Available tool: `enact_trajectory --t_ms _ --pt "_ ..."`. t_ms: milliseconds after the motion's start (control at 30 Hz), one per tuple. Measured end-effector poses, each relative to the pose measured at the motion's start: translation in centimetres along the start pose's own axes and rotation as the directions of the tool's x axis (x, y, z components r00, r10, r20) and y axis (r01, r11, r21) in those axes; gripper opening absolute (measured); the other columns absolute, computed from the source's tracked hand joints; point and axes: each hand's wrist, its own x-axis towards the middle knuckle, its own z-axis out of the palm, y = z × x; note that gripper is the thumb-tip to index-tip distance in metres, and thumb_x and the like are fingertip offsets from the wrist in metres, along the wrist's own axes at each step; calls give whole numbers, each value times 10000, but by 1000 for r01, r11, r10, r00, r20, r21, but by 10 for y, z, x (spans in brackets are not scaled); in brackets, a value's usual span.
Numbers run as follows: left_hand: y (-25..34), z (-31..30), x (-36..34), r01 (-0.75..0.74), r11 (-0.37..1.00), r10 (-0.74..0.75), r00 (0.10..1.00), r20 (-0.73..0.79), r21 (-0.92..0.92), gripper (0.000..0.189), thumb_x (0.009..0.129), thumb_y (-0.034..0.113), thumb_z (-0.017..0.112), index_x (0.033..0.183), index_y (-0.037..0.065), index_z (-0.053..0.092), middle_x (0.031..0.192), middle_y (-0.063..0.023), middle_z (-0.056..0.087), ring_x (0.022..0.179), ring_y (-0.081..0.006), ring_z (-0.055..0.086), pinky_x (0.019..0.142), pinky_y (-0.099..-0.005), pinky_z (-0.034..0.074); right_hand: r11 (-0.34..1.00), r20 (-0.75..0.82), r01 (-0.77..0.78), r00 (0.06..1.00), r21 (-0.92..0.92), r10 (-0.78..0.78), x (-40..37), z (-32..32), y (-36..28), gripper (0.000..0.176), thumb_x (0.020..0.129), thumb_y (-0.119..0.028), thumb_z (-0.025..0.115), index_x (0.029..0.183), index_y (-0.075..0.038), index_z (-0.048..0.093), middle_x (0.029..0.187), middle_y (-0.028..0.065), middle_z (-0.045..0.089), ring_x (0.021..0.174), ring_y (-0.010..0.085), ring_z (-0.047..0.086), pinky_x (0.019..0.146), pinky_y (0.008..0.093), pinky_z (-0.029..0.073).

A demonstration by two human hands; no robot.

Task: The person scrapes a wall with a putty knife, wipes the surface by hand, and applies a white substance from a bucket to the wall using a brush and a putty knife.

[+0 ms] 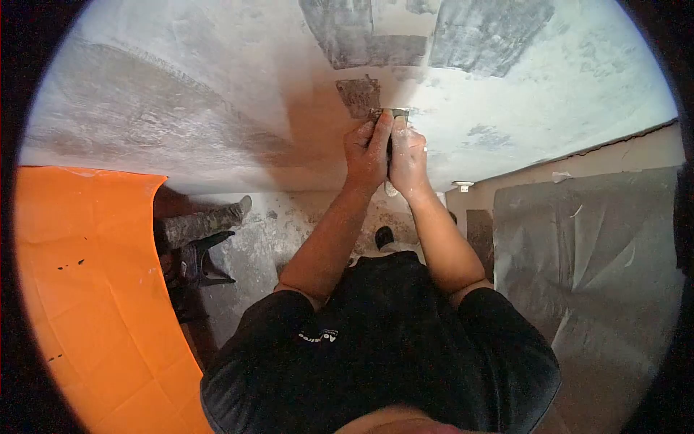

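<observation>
Dark flat scraper [402, 113] is touching white-grey wall [549, 94], looking light, stiff, best held by handle [390, 152]; left hand [367, 155] and right hand [409, 160] are gripping it.

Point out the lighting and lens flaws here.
Head view: strong curved distortion, black corners; wall bright beyond the right hand, reddish shadow beyond the left hand; dark tool between them too dim to make out fully.
</observation>
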Motion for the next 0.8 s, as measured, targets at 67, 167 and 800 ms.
enact_trajectory --t_ms 67,167,800 --pt "-5 -2 1 -12 1000 11 1000 26 27 287 953 190 579 730 11 603 696 21 558 631 -67 473 550 -243 385 999 -18 18 1000 26 -18 -3 4 4 411 1020 -229 384 751 45 532 613 108 492 589 173 445 562 355 377" --pt "-11 -4 3 -78 996 78 997 3 -31 331 941 131 590 644 -13 559 601 33 492 584 -44 424 489 -259 326 997 -23 44 999 66 -43 -4 5 12 401 1019 -218 389 753 44 535 619 102 496 592 170 444 565 351 378" --pt "23 18 3 71 973 -77 997 19 218 295 874 203 674 696 -33 680 559 -35 609 505 -85 539 510 -261 425 803 3 -203 970 560 243 -48 -30 -14 601 999 -528 294 817 -6 529 502 17 404 363 120 362 348 257 311"
